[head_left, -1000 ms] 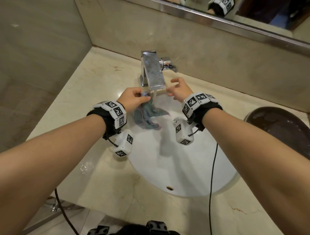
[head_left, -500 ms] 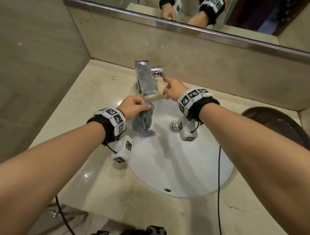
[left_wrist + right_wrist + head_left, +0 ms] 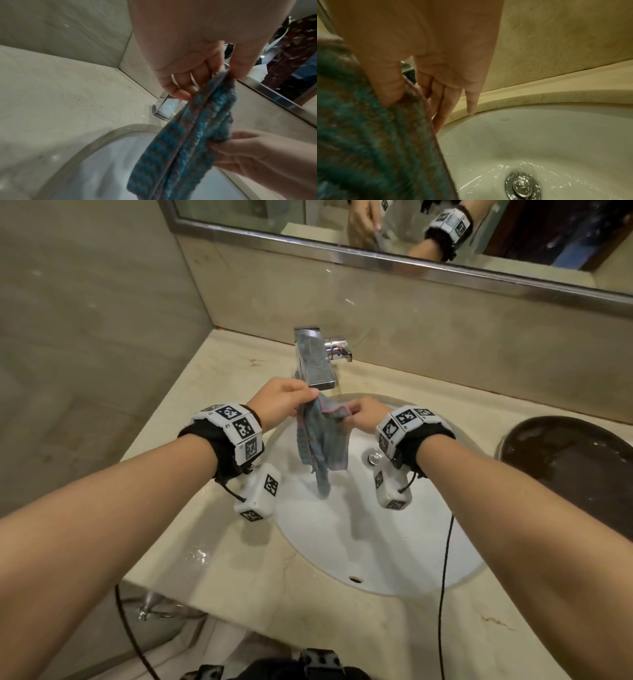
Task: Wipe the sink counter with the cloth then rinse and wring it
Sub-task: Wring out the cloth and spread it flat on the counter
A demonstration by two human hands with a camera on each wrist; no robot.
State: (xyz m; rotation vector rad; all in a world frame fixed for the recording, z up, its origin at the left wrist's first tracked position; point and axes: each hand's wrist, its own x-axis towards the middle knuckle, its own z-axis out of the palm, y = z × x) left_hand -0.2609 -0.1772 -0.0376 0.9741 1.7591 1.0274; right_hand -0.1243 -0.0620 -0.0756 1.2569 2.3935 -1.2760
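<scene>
A blue-grey striped cloth (image 3: 322, 440) hangs over the white sink basin (image 3: 376, 542), just below the chrome faucet (image 3: 313, 361). My left hand (image 3: 284, 402) pinches its top left corner between thumb and fingers. My right hand (image 3: 364, 416) pinches the top right edge. In the left wrist view the cloth (image 3: 185, 142) hangs folded from my left hand (image 3: 223, 75), with the right hand's fingers (image 3: 254, 152) on its side. In the right wrist view my right hand (image 3: 407, 92) holds the cloth (image 3: 368, 135) between thumb and forefinger; the other fingers point down.
The beige marble counter (image 3: 212, 559) surrounds the basin, with a wet patch left of it. A dark round dish (image 3: 568, 467) sits at the right. The drain (image 3: 522, 186) is wet. A mirror (image 3: 411, 231) and backsplash wall stand behind the faucet. A black cable (image 3: 445, 577) hangs from my right wrist.
My right hand has come off the faucet handle down to the cloth and taken its right edge. The cloth now hangs spread between both hands. The water stream seen earlier is gone.
</scene>
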